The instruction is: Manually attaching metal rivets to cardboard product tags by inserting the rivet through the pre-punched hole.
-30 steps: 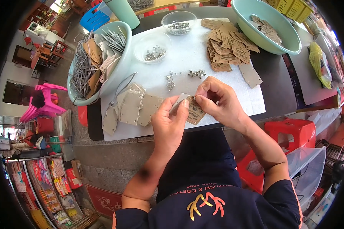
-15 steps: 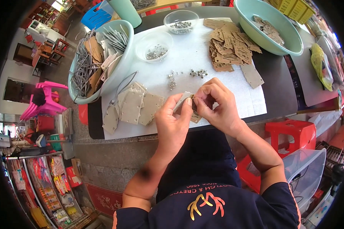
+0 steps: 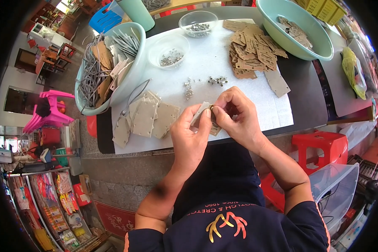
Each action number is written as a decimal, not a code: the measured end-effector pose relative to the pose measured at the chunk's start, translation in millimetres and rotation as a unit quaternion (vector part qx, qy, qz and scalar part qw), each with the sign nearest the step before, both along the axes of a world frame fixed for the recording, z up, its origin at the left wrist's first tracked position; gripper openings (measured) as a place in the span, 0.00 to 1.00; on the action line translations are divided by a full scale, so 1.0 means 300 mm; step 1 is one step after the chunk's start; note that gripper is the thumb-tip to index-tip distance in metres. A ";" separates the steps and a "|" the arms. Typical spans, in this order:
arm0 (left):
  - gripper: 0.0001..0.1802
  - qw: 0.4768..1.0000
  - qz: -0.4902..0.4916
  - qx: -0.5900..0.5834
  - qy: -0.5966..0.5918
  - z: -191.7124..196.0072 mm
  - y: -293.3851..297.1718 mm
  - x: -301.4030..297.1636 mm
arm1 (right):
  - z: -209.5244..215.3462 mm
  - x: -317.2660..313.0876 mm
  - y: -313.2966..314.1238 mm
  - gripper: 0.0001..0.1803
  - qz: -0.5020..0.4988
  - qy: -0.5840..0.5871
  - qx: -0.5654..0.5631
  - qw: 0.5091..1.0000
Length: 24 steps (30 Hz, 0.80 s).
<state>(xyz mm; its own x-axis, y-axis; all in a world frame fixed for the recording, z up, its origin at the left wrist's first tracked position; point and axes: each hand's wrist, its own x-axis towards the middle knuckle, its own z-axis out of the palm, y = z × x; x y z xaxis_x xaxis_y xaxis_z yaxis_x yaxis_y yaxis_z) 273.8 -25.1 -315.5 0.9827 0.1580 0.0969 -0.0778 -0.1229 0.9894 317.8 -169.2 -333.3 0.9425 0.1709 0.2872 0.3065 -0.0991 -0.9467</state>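
Observation:
My left hand [image 3: 190, 136] pinches a cardboard tag [image 3: 203, 107] between thumb and fingers, above the table's near edge. Against the tag's right edge, the fingertips of my right hand [image 3: 238, 112] are pressed together. A small brass-coloured bit shows there, but what those fingers hold is too small to make out. Part of the tag's lower end peeks out between the hands. Just beyond the hands lie a cluster of dark-topped metal studs [image 3: 218, 80] and a pile of silvery studs [image 3: 188, 90]. Left of my left hand, grey cardboard tags [image 3: 143, 118] with punched holes lie overlapping.
Two clear bowls [image 3: 169, 51] [image 3: 198, 24] contain small metal pieces. A pale green basin [image 3: 141, 44] at left holds grey cords and tags; another basin [image 3: 296, 46] stands far right. Brown printed tags [image 3: 254, 50] are heaped beside it. A red stool [image 3: 321, 145] stands at right.
My right hand has shifted very slightly down and left, its fingertips still at the tag's edge. My left hand keeps its grip on the tag.

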 end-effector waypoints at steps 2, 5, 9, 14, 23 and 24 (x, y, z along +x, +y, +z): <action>0.10 1.000 0.000 0.003 -0.001 -0.002 -0.005 0.002 | -0.012 0.001 0.003 0.07 -0.001 0.013 0.021 1.000; 0.09 0.999 0.030 -0.011 -0.031 -0.005 -0.012 0.005 | -0.013 0.001 0.003 0.07 -0.005 -0.014 0.025 1.000; 0.09 0.999 0.024 0.026 -0.034 -0.002 -0.004 0.001 | 0.002 -0.011 0.007 0.08 0.011 0.075 0.035 0.997; 0.09 0.999 0.019 0.026 -0.036 0.003 -0.001 -0.006 | 0.002 -0.004 -0.006 0.08 0.025 0.029 0.000 0.999; 0.10 0.999 0.009 0.019 -0.038 -0.004 0.019 -0.007 | 0.024 -0.002 -0.030 0.06 0.076 0.025 0.011 0.997; 0.09 0.999 0.007 0.031 -0.044 -0.006 0.024 -0.005 | 0.027 0.002 -0.035 0.05 0.086 0.007 -0.003 0.996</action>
